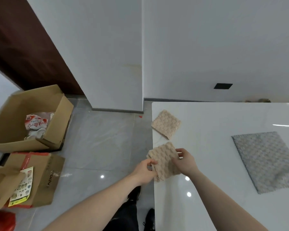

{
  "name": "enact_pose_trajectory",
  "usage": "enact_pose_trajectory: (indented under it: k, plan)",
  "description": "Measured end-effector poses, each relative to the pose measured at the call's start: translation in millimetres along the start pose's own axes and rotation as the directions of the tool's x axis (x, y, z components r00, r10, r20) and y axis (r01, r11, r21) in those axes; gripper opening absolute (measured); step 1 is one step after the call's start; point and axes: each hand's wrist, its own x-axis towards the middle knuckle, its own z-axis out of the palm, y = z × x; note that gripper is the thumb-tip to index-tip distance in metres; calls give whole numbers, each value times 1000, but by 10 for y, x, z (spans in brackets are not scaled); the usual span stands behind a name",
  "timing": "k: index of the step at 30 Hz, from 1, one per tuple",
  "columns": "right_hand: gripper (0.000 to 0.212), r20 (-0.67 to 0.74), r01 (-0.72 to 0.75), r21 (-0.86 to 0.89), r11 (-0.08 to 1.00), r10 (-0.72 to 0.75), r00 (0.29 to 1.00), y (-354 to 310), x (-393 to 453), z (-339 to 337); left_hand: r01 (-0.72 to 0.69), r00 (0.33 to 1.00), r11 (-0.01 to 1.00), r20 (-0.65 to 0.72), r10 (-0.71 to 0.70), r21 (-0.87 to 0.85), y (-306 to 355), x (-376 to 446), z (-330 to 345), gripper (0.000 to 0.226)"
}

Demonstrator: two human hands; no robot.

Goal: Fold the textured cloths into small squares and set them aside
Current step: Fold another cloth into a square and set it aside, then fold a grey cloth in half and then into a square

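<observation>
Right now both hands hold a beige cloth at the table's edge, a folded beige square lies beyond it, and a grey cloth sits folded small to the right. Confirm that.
Wrong on one point: in the head view the grey cloth lies spread out flat, not folded small. The rest holds: left hand and right hand hold the beige cloth at the table edge, with the folded square beyond it.

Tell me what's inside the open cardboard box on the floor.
The open cardboard box holds a red-and-white printed bag and crumpled white packaging. Anything beneath them is hidden.
</observation>
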Motion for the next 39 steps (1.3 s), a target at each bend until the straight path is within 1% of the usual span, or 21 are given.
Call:
enact_pose_trajectory:
  k: [6, 10, 12, 15, 18, 20, 22, 23, 25, 27, 29, 31, 34, 36, 39]
  plan:
    - [36, 4, -44, -193, 980, 46, 999, -133, 470, 216, 44, 990, 996, 131, -55, 84, -14, 565, -12, 48]
    - [46, -39, -98, -237, 966, 91, 995, -115, 634, 269, 55, 977, 987, 195, -85, 154, -55, 762, -30, 49]
    - [51, -41, -113, -286, 952, 105, 994, -91, 644, 266, 57, 972, 978, 213, -99, 199, -90, 813, -49, 48]
    - [52, -7, -89, -372, 924, 93, 996, -39, 584, 257, 27, 972, 960, 215, -90, 279, -113, 805, -73, 46]
    - [53, 11, -48, -380, 924, 56, 998, 22, 478, 214, -16, 975, 941, 214, -61, 339, -93, 729, -45, 48]
    - [56, 22, 11, -375, 927, -3, 1000, 47, 387, 150, -42, 979, 923, 202, -39, 382, -75, 663, -6, 49]
    - [51, 23, 65, -357, 932, -61, 998, 85, 279, 58, -60, 984, 912, 178, -14, 405, -19, 584, 34, 48]
    - [49, 17, 81, -335, 939, -80, 997, 129, 226, 4, -70, 987, 913, 163, 4, 402, 30, 535, 63, 45]
    - [53, -7, 94, -269, 959, -100, 995, 256, 112, -124, -83, 992, 912, 119, 38, 402, 151, 431, 148, 40]
    - [55, -4, 140, -228, 964, -144, 989, 423, 0, -286, -94, 995, 913, 69, 73, 396, 289, 342, 274, 36]
    - [54, 5, 190, -213, 958, -193, 981, 626, -120, -473, -98, 994, 929, -2, 105, 357, 427, 236, 457, 33]
    - [55, 27, 232, -218, 948, -232, 972, 833, -248, -676, -106, 985, 951, -103, 141, 292, 536, 74, 715, 28]
    - [54, 34, 249, -191, 949, -247, 968, 1134, -504, -966, -122, 967, 973, -196, 161, 198, 662, -269, 1177, 25]
    - [53, 27, 259, -192, 946, -259, 965, 1315, -672, -1138, -118, 970, 973, -186, 155, 196, 657, -496, 1478, 26]
    - [50, 11, 263, -187, 946, -265, 964, 1555, -856, -1371, -129, 977, 958, -131, 167, 257, 620, -746, 1760, 30]
